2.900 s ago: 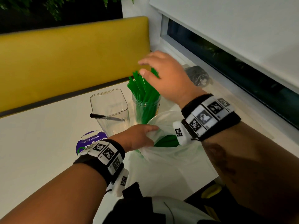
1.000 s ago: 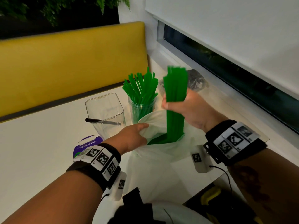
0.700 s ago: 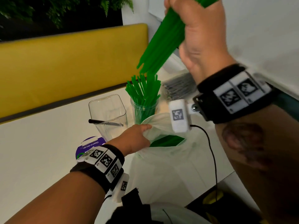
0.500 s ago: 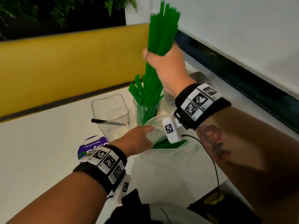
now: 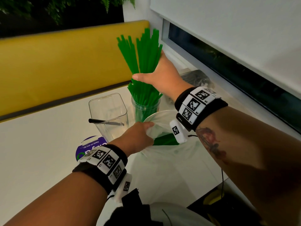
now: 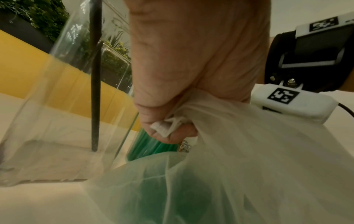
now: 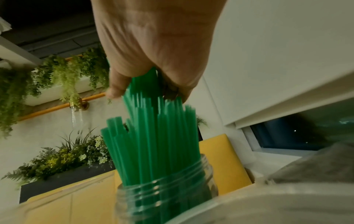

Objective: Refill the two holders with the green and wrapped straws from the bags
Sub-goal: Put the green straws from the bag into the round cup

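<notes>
My right hand (image 5: 156, 75) (image 7: 153, 63) grips a bundle of green straws (image 5: 141, 53) upright above the round clear jar (image 5: 145, 110) (image 7: 166, 201), their lower ends among the green straws standing in it. My left hand (image 5: 138, 136) (image 6: 184, 91) pinches the rim of a translucent plastic bag (image 5: 162, 160) (image 6: 229, 166) that holds more green straws (image 5: 166, 140). Left of the jar stands a square clear holder (image 5: 108, 116) (image 6: 57, 121) with one black straw (image 5: 104, 122) in it. A dark bag of wrapped straws (image 5: 195, 78) lies by the window.
A purple round sticker (image 5: 91, 146) lies on the white table (image 5: 40, 152) near my left wrist. A yellow bench back (image 5: 65, 62) runs behind the table. The window sill (image 5: 228, 101) borders the right side. Dark gear (image 5: 211, 201) sits at the table's near edge.
My right hand pulled a bundle of green straws out of the bag, swung it up high, then brought it down over the jar. My left hand kept hold of the bag's rim.
</notes>
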Demonstrator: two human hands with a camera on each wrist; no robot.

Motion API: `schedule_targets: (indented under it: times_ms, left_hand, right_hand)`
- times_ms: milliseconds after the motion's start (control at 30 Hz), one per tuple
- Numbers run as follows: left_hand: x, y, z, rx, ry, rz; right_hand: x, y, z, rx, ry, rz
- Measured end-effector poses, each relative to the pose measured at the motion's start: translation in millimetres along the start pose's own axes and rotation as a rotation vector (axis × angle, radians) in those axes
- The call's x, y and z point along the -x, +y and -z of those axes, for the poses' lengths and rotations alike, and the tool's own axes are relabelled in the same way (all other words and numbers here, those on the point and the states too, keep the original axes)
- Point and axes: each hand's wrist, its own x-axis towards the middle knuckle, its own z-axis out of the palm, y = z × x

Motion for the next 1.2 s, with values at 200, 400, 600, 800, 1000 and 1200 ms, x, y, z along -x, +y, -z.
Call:
schedule_targets:
  times_ms: [200,400,600,800,1000,1200]
  left_hand:
    - [2,-2,0,-0.004,-0.018,-0.008]
    - [1,0,2,-0.028,-0.024,-0.019]
    - [-1,-2,5,-0.029,-0.036,-0.02]
    - [-2,-6,2,-0.024,-0.045,-0.021]
    - [-4,-7,1,-0.059,-0.06,-0.028]
    - [-8,-7,4,-0.059,-0.051,-0.032]
  right_hand:
    - [-3,-16,20,-0.181,0.165,0.179]
    - [-23,-43,32,0.183,0.153,0.403]
    - [-20,-17,16,0.706,-0.233,0.364]
    - [-10,10,3,0.761,-0.327,0.359]
    - [-24,-33,4,0.526,0.233,0.694]
    - [-26,-26,-18,0.897,-0.381,0.599]
